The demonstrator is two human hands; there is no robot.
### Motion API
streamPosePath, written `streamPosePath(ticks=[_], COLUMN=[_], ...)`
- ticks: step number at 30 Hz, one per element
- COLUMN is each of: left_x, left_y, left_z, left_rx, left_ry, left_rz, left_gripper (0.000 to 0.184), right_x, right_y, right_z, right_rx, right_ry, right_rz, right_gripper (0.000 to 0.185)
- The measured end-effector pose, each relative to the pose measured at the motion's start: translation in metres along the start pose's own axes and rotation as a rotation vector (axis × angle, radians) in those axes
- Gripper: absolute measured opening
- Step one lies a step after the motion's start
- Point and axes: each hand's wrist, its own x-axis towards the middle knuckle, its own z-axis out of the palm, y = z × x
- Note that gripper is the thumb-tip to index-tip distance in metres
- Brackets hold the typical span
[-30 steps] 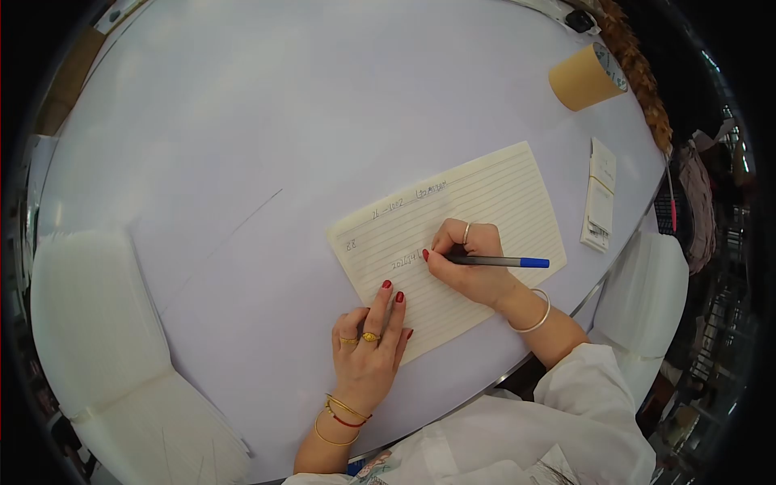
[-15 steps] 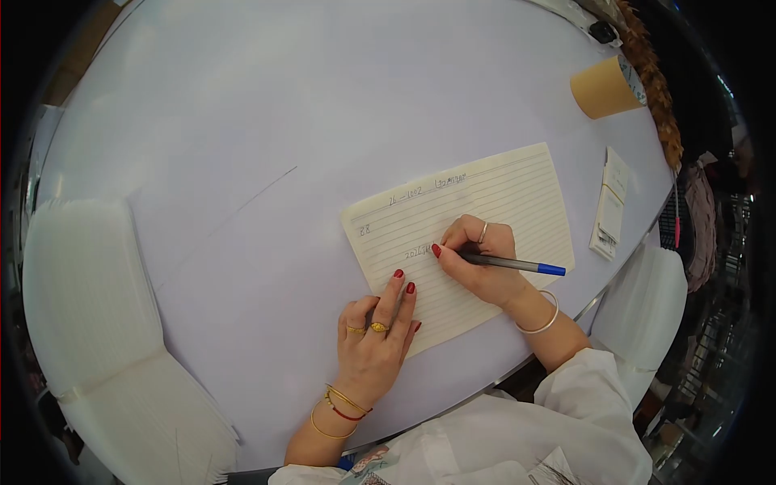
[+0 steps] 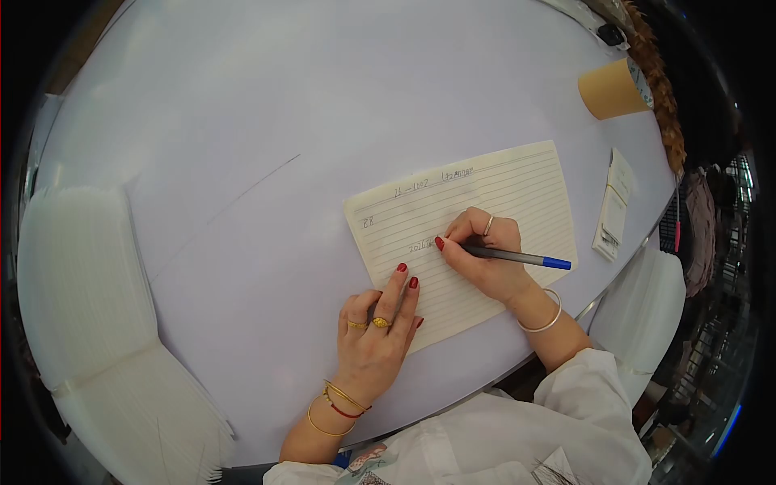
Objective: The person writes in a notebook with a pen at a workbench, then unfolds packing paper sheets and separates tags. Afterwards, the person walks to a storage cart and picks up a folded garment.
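- Lined paper (image 3: pixel 485 194) is carried by the table (image 3: pixel 323 105), whose pale top is spread across most of the view; the paper is set aslant, near the person's side.
- At the left of the view, part of the table is covered by a white ribbed form (image 3: pixel 85 283); what it is cannot be told.
- On the paper, "26 – 1002" is written at the top, "88" at the left, and a line begun with "2026" lower down.
- By the left hand (image 3: pixel 373 347) the paper's lower left part is touched; its grip is relaxed, with fingers and thumb set apart.
- By the right hand (image 3: pixel 495 275) the middle of the paper is covered; its grip is clamped on the pen, thumb against fingers.
- Near the far right edge, a tan cylinder (image 3: pixel 610 90) is placed.
- White slips (image 3: pixel 612 210), bound by a thin band, are laid to the right of the paper.
- The pen (image 3: pixel 517 256) is slanted above the paper, its blue end pointed rightward; its tip is hidden by fingers.
- Gold rings (image 3: pixel 381 322) are worn on the left hand.
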Motion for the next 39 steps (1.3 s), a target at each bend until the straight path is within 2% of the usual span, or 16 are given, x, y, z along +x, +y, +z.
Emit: streamPosePath(ticks=[3,8,11,13,16,18,25,33,39], left_x=[0.0,0.0,0.0,0.002,0.004,0.007,0.005,-0.001,-0.003], left_y=[0.0,0.0,0.001,0.005,0.014,0.024,0.022,0.015,0.003], left_z=[-0.001,0.0,-0.001,-0.003,-0.004,-0.018,-0.015,-0.008,-0.001], left_rx=[-0.003,0.009,-0.011,0.021,-0.009,0.002,0.022,0.071,0.028], left_ry=[0.002,-0.009,0.011,-0.033,-0.024,-0.184,-0.153,-0.133,-0.07], left_rz=[0.003,0.005,0.056,0.02,0.078,-0.07,0.017,0.006,0.023], left_gripper=[0.042,0.043,0.043,0.044,0.046,0.047,0.048,0.049,0.047], right_x=[-0.001,-0.001,-0.001,0.0,0.001,0.0,0.001,0.001,0.003], right_y=[0.0,0.0,-0.003,-0.009,-0.007,-0.009,-0.009,-0.006,-0.009], right_z=[-0.001,-0.005,-0.008,-0.011,-0.011,-0.012,-0.013,-0.013,-0.014], right_rx=[0.117,0.021,0.066,0.061,0.038,0.043,0.029,0.021,0.054], right_ry=[0.04,0.092,0.046,0.032,0.053,0.039,0.029,0.019,0.04], right_rz=[0.024,0.028,0.101,0.123,0.049,0.058,0.033,0.002,0.068], right_gripper=[0.017,0.018,0.015,0.015,0.018,0.017,0.017,0.016,0.016])
